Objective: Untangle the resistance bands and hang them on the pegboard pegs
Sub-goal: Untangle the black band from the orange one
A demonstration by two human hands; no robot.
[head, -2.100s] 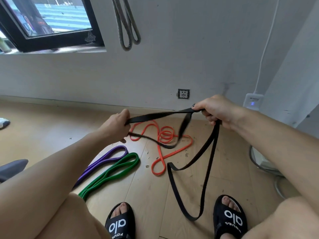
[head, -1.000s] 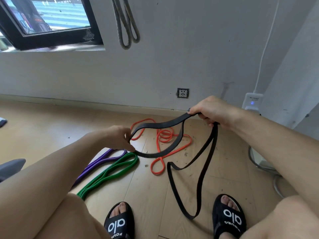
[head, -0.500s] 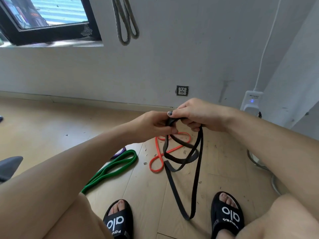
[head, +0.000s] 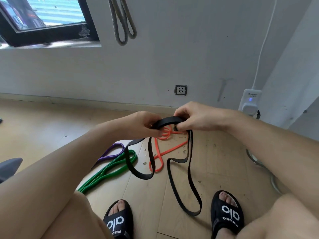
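A black resistance band (head: 168,120) arches between my two hands above the floor. My left hand (head: 143,125) pinches its left end and my right hand (head: 195,118) grips its right end. Black loops hang from both hands down to the wooden floor. An orange band (head: 161,154) lies twisted on the floor under my hands. A green band (head: 110,169) and a purple band (head: 112,151) lie side by side to the left. A grey band (head: 123,19) hangs on the wall at the top; its peg is out of view.
My feet in black slides (head: 227,214) stand at the bottom of the view. A wall socket (head: 180,90) and a white plug-in device (head: 249,102) sit low on the wall. A window (head: 43,19) is at the upper left. A grey object (head: 9,165) pokes in at the left edge.
My hands came together from holding the black band stretched apart, then parted slightly. A loop of the black band now hangs below my left hand.
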